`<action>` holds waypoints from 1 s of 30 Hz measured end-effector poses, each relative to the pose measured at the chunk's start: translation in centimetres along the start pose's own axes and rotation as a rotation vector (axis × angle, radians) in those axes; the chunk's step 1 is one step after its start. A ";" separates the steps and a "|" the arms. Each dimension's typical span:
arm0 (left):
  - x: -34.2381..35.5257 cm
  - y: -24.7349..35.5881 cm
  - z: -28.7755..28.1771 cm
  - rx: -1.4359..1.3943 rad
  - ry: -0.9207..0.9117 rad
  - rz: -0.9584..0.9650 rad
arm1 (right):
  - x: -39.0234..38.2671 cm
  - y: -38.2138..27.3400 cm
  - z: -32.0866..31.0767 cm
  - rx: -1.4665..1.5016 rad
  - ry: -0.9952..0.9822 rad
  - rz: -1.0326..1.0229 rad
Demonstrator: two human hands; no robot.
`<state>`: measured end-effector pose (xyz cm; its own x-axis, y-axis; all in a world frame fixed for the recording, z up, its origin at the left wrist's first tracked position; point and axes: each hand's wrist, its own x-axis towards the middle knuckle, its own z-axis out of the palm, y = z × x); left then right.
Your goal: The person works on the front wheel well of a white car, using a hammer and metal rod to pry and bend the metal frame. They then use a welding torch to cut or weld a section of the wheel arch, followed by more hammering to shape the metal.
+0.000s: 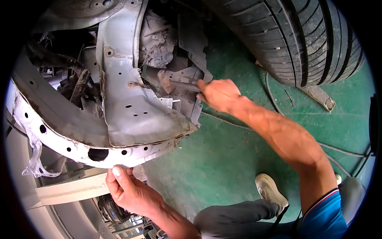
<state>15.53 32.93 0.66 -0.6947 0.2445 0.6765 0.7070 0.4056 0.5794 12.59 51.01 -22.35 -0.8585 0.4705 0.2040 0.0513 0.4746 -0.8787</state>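
Observation:
My right hand (218,95) is closed around the handle of a rusty hammer (175,84), whose head rests against grey metal parts deep in the stripped front of a car. The bent, dented silver body panel (131,107) with several holes hangs in front of it. My left hand (126,190) grips the lower edge of the curved white front rail (79,149), thumb up against the metal.
A black tyre (302,36) fills the upper right, resting by a wooden wedge (320,97) on the green floor (223,159). A thin hose (278,107) runs across the floor. My shoe (270,191) and grey trouser leg are at the bottom. Black cable bundles (67,65) hang at upper left.

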 end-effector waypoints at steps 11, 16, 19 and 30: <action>0.5 -1.3 -0.8 -0.015 -0.020 0.050 | 4.4 -3.1 -1.2 -0.108 -0.021 -0.088; 0.5 -1.0 -0.7 -0.032 -0.016 0.041 | 2.9 -2.9 0.0 -0.132 -0.135 -0.055; 0.2 -0.9 0.4 -0.046 0.045 0.046 | 2.9 -1.7 0.3 -0.393 -0.218 -0.204; 0.5 -1.5 -0.6 -0.138 -0.039 0.054 | 3.2 -2.7 -0.8 -0.223 -0.223 -0.069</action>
<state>14.18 31.95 0.39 -0.6578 0.2976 0.6919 0.7532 0.2667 0.6013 10.06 51.85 -19.03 -0.9533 0.2686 0.1379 0.0790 0.6626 -0.7448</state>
